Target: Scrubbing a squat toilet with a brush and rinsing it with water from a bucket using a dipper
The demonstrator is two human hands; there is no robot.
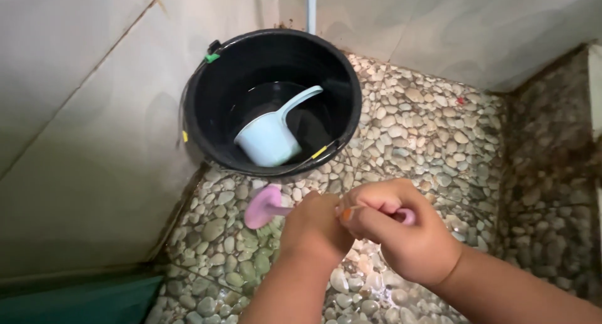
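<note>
Both hands are closed on a pink brush (pixel 266 206), the left hand (pixel 316 227) nearer its head, the right hand (pixel 407 236) around the handle end, its long axis running sideways, the black bucket (pixel 200 120) just beyond.

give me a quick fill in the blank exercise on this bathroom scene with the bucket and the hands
1. The light blue dipper sits inside the ____ bucket.
2. Both hands, left hand and right hand, grip a brush-like tool whose colour is ____.
3. The floor is covered with ____.
4. The bucket stands in a corner against the tiled ____.

Missing words: black; pink; pebbles; wall
</note>
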